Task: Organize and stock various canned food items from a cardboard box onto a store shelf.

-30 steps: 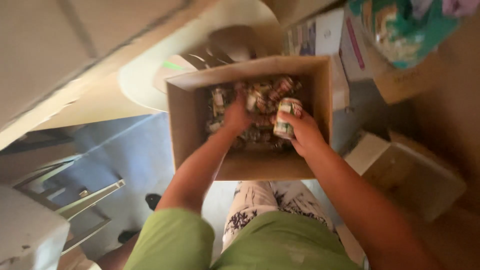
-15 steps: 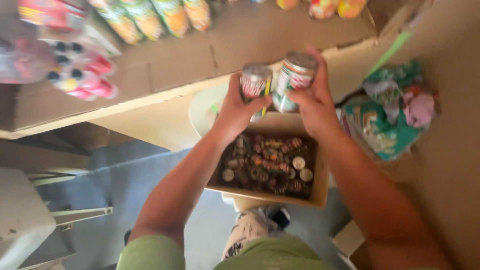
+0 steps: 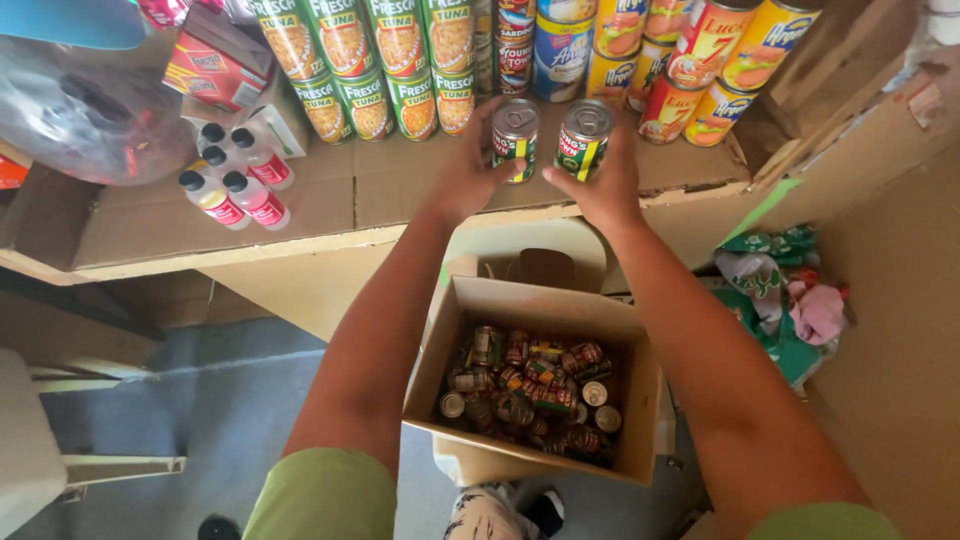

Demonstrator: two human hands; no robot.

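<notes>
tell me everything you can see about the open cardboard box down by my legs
The cardboard box is plain brown, open-topped, its flaps out of the way, walls upright and a little creased. It sits low beneath the cardboard-covered shelf, in front of the person's knees. Inside lies a loose jumble of small cans, some upright, some on their sides, covering the bottom. Neither hand touches it.

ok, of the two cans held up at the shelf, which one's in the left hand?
The can with the red-and-green label, in the left hand; the other can is mostly green.
</notes>
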